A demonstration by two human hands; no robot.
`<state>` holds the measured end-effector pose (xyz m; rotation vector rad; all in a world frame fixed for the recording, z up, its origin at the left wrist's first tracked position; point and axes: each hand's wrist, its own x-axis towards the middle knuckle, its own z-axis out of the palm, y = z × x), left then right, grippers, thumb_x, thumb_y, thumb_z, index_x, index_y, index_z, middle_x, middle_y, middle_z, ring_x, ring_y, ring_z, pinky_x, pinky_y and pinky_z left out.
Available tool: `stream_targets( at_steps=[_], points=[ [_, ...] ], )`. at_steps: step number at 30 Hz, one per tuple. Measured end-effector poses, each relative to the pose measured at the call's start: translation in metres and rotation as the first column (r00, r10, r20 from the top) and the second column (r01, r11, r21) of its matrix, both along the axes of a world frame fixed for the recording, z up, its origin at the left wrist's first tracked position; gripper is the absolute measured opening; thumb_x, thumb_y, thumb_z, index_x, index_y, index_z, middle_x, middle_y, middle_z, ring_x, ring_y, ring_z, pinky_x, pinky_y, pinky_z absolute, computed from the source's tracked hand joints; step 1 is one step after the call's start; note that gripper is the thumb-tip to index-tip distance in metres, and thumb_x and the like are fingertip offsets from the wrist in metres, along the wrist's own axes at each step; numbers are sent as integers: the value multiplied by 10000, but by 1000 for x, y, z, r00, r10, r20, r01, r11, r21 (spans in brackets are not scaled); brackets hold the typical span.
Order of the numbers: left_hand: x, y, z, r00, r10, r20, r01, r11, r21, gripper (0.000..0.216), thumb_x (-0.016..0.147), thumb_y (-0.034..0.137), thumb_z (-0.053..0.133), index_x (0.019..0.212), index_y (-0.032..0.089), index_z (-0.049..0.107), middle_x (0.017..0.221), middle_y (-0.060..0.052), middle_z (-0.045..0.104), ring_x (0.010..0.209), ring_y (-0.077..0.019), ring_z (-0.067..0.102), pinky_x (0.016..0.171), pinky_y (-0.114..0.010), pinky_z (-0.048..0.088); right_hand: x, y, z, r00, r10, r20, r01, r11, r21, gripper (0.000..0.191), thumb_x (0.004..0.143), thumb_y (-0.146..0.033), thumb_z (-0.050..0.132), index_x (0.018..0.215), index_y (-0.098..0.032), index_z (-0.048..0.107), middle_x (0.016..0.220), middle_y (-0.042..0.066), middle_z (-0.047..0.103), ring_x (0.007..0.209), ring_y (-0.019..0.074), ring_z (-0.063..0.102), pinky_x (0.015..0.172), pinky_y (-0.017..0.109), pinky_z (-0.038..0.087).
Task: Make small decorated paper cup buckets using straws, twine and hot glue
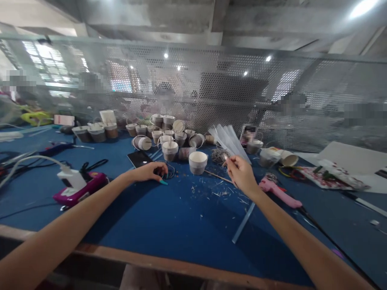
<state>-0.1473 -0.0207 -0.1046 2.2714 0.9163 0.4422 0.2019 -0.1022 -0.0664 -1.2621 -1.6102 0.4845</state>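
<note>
My left hand point(149, 172) rests low over the blue table with its fingers curled. A small teal piece point(163, 182) pokes out by the thumb; its kind is unclear. Just beyond the fingertips lies a thin loop of cord or wire point(171, 170). My right hand point(242, 175) is raised in a pinch, with something tiny and pale at the fingertips that I cannot make out. Between the hands stands a small grey-wrapped pot with a white rim point(198, 164). Behind my right hand sits a tangle of brownish fibre point(220, 156), and a thin stick point(219, 175) points toward that hand.
A pink glue gun point(279, 192) and a clear glue stick point(243, 223) lie at the right. Several similar small pots point(169, 150) crowd the back, near a phone point(139, 158). A purple power strip point(80, 192) occupies the left. A perforated screen point(181, 88) rises behind.
</note>
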Motion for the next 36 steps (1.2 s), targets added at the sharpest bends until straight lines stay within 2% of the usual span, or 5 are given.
stream_targets(
  at_steps=[11, 17, 24, 32, 36],
  points=[
    [42, -22, 47, 920, 147, 363, -230, 953, 196, 195, 781, 314, 556, 689, 144, 582, 696, -16, 560, 670, -125, 526, 667, -271, 426, 4, 17, -23, 982, -69, 176, 128, 929, -348, 243, 850, -446, 436, 788, -211, 424, 596, 46, 597, 408, 174, 560, 403, 299, 444],
    [98, -21, 110, 851, 70, 520, -318, 857, 406, 177, 771, 324, 596, 703, 163, 620, 1074, -91, 554, 1091, -212, 488, 886, -356, 400, 3, 13, -15, 883, -393, 258, 283, 883, 376, 340, 783, -506, 494, 854, -173, 502, 974, 154, 559, 1001, 295, 511, 902, 512, 380],
    [160, -30, 139, 710, 45, 703, -101, 994, 39, 200, 795, 282, 574, 648, 150, 541, 874, -65, 653, 820, -121, 600, 803, -270, 457, -33, -6, 58, 890, 430, -149, -422, 903, 82, 378, 776, -494, 563, 1031, -218, 522, 1060, 79, 618, 982, 193, 580, 871, 378, 453],
    [127, -19, 159, 555, 242, 796, -163, 970, -181, 249, 898, 316, 434, 694, 181, 392, 502, 81, 393, 354, -32, 360, 470, -185, 418, -27, 25, 100, 750, 659, -57, -644, 706, -294, 336, 781, -483, 579, 641, -183, 519, 373, -101, 405, 356, 71, 456, 589, 295, 505],
    [85, -3, 166, 627, 257, 736, -293, 953, -83, 230, 877, 274, 459, 675, 179, 407, 471, 82, 323, 361, -36, 314, 415, -171, 316, 14, 32, 107, 814, 580, -21, -556, 769, -315, 327, 791, -465, 585, 655, -177, 515, 374, -109, 374, 316, 46, 376, 485, 239, 478]
  ],
)
